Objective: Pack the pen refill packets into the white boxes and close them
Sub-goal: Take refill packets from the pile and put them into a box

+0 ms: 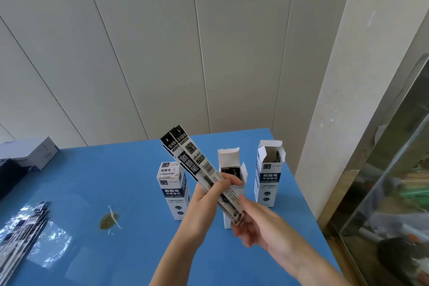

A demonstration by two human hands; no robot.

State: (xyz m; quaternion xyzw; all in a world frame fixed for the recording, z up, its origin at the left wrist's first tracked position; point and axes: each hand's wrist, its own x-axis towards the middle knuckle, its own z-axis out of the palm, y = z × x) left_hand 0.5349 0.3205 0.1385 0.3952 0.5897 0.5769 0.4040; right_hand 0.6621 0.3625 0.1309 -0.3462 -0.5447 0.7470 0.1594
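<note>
the refill packets [192, 162] carry large white characters 刷题笔 running lengthwise on a black band, with a barcode just below it; their smaller print is too fine to read. left of the packets, the closed white box [173, 190] reads 刷题笔 and 20 on its top flap, with a line ending 中性替芯 beneath. its front says 刷题笔 over 中性替芯, and a circle lower down shows 0.5. right of the packets, the farthest open box [267, 179] bears the same 刷题笔 and 中性替芯 on a dark panel, with a round mark below that is too blurred to read. the middle open box [228, 154], just behind the packets, shows only unreadable print.
</note>
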